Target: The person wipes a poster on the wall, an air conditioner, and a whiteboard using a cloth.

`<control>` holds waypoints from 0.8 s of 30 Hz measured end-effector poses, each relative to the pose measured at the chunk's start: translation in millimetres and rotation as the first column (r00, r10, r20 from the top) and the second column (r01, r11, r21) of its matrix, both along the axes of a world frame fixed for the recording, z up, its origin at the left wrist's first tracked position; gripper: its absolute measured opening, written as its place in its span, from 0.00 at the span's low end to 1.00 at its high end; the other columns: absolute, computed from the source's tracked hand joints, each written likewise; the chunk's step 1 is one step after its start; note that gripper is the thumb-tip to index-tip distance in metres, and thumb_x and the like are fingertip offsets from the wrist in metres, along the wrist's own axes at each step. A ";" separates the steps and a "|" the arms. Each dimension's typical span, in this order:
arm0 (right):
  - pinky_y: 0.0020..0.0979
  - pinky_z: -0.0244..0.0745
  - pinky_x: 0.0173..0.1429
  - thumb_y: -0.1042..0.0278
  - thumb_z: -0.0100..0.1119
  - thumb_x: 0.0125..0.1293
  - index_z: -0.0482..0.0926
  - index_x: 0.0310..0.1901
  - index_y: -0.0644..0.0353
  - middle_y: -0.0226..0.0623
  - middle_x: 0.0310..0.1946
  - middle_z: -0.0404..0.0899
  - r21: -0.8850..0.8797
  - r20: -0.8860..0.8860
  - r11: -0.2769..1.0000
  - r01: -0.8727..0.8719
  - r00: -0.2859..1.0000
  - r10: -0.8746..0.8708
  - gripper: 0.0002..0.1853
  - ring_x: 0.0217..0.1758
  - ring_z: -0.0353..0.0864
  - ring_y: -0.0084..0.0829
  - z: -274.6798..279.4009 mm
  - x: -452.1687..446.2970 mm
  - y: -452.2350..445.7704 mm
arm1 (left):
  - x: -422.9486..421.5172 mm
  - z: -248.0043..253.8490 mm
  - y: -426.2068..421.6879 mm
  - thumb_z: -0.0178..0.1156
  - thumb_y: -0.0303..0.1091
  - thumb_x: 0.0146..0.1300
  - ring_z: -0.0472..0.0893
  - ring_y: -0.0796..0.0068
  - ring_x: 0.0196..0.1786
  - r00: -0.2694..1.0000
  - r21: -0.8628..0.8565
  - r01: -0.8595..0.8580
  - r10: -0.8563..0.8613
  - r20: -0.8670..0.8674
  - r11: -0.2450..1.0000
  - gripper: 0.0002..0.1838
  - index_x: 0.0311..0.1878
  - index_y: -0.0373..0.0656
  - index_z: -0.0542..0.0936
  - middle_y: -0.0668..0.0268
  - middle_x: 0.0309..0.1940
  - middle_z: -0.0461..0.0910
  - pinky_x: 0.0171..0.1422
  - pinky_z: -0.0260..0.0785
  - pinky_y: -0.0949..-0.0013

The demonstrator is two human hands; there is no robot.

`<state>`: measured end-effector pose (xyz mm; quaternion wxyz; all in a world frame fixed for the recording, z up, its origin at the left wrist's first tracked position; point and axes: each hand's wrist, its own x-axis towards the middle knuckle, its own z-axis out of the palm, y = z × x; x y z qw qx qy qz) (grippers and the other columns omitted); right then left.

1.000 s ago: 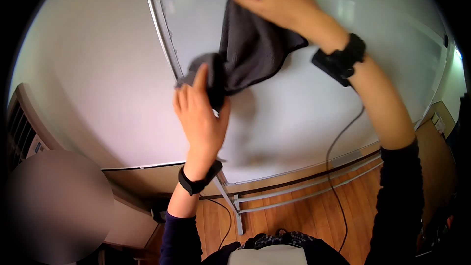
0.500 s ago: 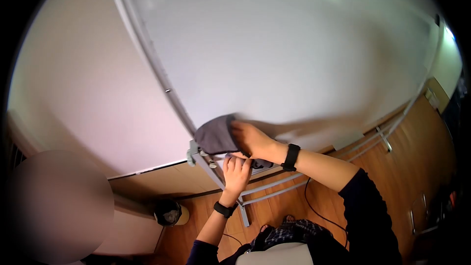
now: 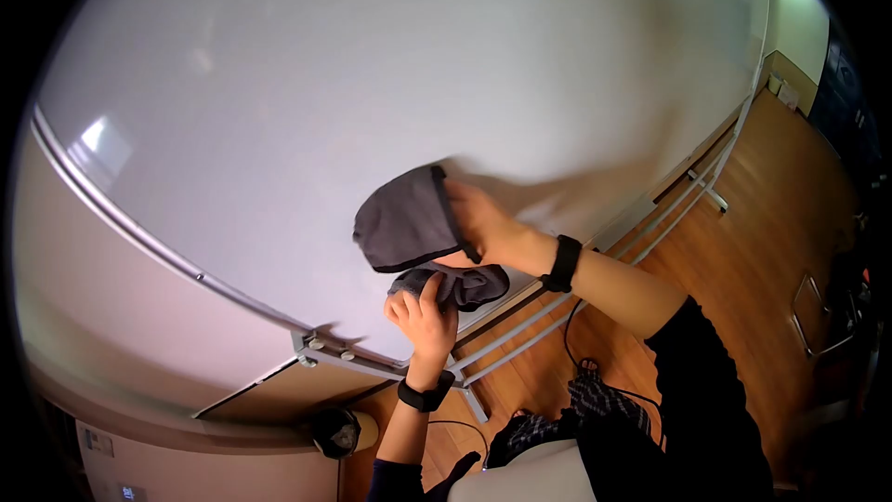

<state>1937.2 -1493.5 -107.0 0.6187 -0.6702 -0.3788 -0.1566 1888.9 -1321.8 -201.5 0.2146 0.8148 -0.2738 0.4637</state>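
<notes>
A dark grey cloth (image 3: 404,221) with black edging is folded over the fingers of my right hand (image 3: 502,231), which grips it in front of the whiteboard (image 3: 307,102). Most of those fingers are hidden behind the fabric. Just below, my left hand (image 3: 427,323) has its fingers closed on a bunched grey cloth (image 3: 481,286). Whether this bunch and the folded piece are one cloth, I cannot tell. Both hands are close together near the board's lower edge.
The whiteboard's metal frame (image 3: 251,304) runs down at left to a corner bracket with knobs (image 3: 316,344). Stand rails (image 3: 506,346) cross below. A bin (image 3: 336,432) with a dark liner stands on the wooden floor (image 3: 734,270). A black cable (image 3: 569,335) lies there, and a metal-framed item (image 3: 822,325) is at right.
The view has turned, so the board corner and bin appear lower. Both hands have moved away from the corner bracket, farther onto the board. More of the bunched cloth shows by my left hand.
</notes>
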 end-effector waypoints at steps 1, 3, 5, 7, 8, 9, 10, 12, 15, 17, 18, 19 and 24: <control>0.27 0.72 0.61 0.66 0.58 0.63 0.66 0.62 0.57 0.29 0.52 0.78 -0.180 0.279 0.958 0.224 0.945 -0.169 0.26 0.52 0.77 0.23 -7.3 8.8 -17.9 | 1.2 4.0 -12.9 0.64 0.28 0.38 0.66 0.51 0.48 1.000 0.023 -0.001 0.001 -0.003 1.000 0.32 0.55 0.48 0.75 0.57 0.43 0.70 0.58 0.53 0.51; 0.32 0.73 0.59 0.60 0.64 0.57 0.73 0.53 0.55 0.30 0.47 0.80 -0.240 0.704 0.723 0.648 0.629 -0.330 0.23 0.50 0.79 0.28 1.8 10.4 -52.5 | 4.2 13.0 -39.7 0.66 0.33 0.41 0.67 0.54 0.47 1.000 0.068 -0.006 0.007 -0.012 0.998 0.31 0.56 0.51 0.77 0.59 0.39 0.69 0.57 0.55 0.51; 0.37 0.72 0.59 0.57 0.65 0.54 0.80 0.44 0.53 0.31 0.42 0.82 -0.178 0.797 0.587 0.790 0.466 -0.384 0.17 0.50 0.80 0.33 27.7 -1.9 -87.3 | 8.8 20.3 -74.0 0.65 0.35 0.44 0.68 0.57 0.45 1.000 0.103 0.009 -0.009 0.003 0.995 0.30 0.56 0.52 0.77 0.61 0.37 0.69 0.57 0.55 0.53; 0.39 0.71 0.60 0.59 0.65 0.53 0.82 0.39 0.52 0.32 0.40 0.83 -0.146 0.724 0.583 0.799 0.488 -0.488 0.13 0.50 0.79 0.36 32.0 -3.8 -123.1 | 14.1 26.0 -107.9 0.64 0.36 0.45 0.68 0.58 0.45 1.000 0.150 0.011 -0.013 0.011 0.989 0.29 0.56 0.53 0.77 0.62 0.36 0.69 0.57 0.55 0.53; 0.40 0.70 0.60 0.58 0.65 0.53 0.81 0.42 0.53 0.33 0.42 0.83 -0.121 0.716 0.584 0.803 0.478 -0.509 0.15 0.51 0.79 0.38 29.3 -0.8 -144.9 | 15.0 31.7 -126.9 0.63 0.35 0.48 0.69 0.62 0.43 0.999 0.163 0.014 -0.018 0.029 0.987 0.27 0.56 0.54 0.78 0.65 0.34 0.68 0.56 0.57 0.55; 0.41 0.70 0.61 0.58 0.65 0.54 0.81 0.43 0.54 0.34 0.43 0.82 -0.097 0.726 0.558 0.824 0.442 -0.527 0.16 0.51 0.79 0.39 24.0 3.0 -165.9 | 18.4 30.3 -142.7 0.64 0.35 0.46 0.68 0.59 0.44 0.999 0.201 0.023 -0.030 0.033 0.979 0.28 0.56 0.53 0.77 0.63 0.35 0.68 0.56 0.56 0.54; 0.42 0.69 0.61 0.58 0.64 0.54 0.81 0.44 0.54 0.35 0.43 0.82 -0.073 0.735 0.533 0.843 0.406 -0.542 0.16 0.51 0.79 0.41 17.2 7.4 -186.8 | 22.2 28.1 -157.7 0.65 0.35 0.45 0.68 0.57 0.45 0.999 0.237 0.030 -0.039 0.035 0.971 0.29 0.56 0.52 0.77 0.62 0.36 0.69 0.57 0.56 0.53; 0.43 0.68 0.62 0.59 0.63 0.56 0.81 0.45 0.55 0.38 0.44 0.81 -0.053 0.751 0.510 0.858 0.371 -0.547 0.16 0.51 0.78 0.44 13.2 10.7 -230.0 | 25.9 34.6 -195.3 0.60 0.35 0.51 0.70 0.68 0.41 0.994 0.278 -0.009 -0.021 0.106 0.961 0.24 0.55 0.56 0.78 0.68 0.32 0.68 0.53 0.61 0.62; 0.45 0.67 0.62 0.62 0.61 0.59 0.81 0.44 0.58 0.43 0.44 0.81 -0.062 0.739 0.497 0.866 0.374 -0.560 0.14 0.50 0.78 0.48 6.1 9.9 -289.9 | 32.6 27.0 -245.1 0.57 0.35 0.53 0.70 0.71 0.41 0.992 0.366 0.016 -0.060 0.108 0.930 0.24 0.56 0.57 0.78 0.70 0.32 0.68 0.53 0.62 0.64; 0.46 0.67 0.62 0.64 0.59 0.62 0.81 0.43 0.61 0.45 0.43 0.80 -0.061 0.697 0.464 0.884 0.371 -0.614 0.12 0.49 0.77 0.49 -21.5 15.1 -323.6 | 38.9 14.5 -272.5 0.54 0.35 0.55 0.71 0.73 0.42 0.992 0.423 0.036 -0.085 0.098 0.906 0.25 0.59 0.57 0.76 0.71 0.35 0.70 0.53 0.62 0.66; 0.46 0.67 0.60 0.65 0.58 0.63 0.81 0.42 0.62 0.46 0.43 0.80 -0.058 0.669 0.455 0.889 0.372 -0.643 0.11 0.48 0.77 0.49 -38.1 19.1 -339.2 | 40.5 8.7 -284.2 0.54 0.34 0.55 0.71 0.73 0.43 0.992 0.447 0.055 -0.101 0.081 0.893 0.25 0.59 0.57 0.75 0.71 0.37 0.71 0.53 0.62 0.66; 0.45 0.68 0.59 0.65 0.57 0.64 0.81 0.41 0.64 0.47 0.42 0.80 -0.057 0.638 0.446 0.893 0.377 -0.672 0.11 0.48 0.77 0.49 -55.3 21.6 -353.8 | 42.4 3.3 -295.6 0.54 0.34 0.55 0.71 0.73 0.43 0.992 0.472 0.074 -0.116 0.059 0.878 0.26 0.60 0.57 0.75 0.71 0.38 0.72 0.53 0.62 0.66; 0.38 0.70 0.55 0.58 0.47 0.73 0.72 0.49 0.75 0.56 0.45 0.77 -0.344 0.486 0.154 0.926 0.316 -0.815 0.21 0.48 0.76 0.49 -157.7 12.7 -384.8 | 52.3 -13.3 -313.1 0.54 0.32 0.55 0.71 0.78 0.44 0.978 0.527 0.148 -0.203 0.049 0.837 0.20 0.54 0.55 0.75 0.73 0.41 0.72 0.52 0.65 0.75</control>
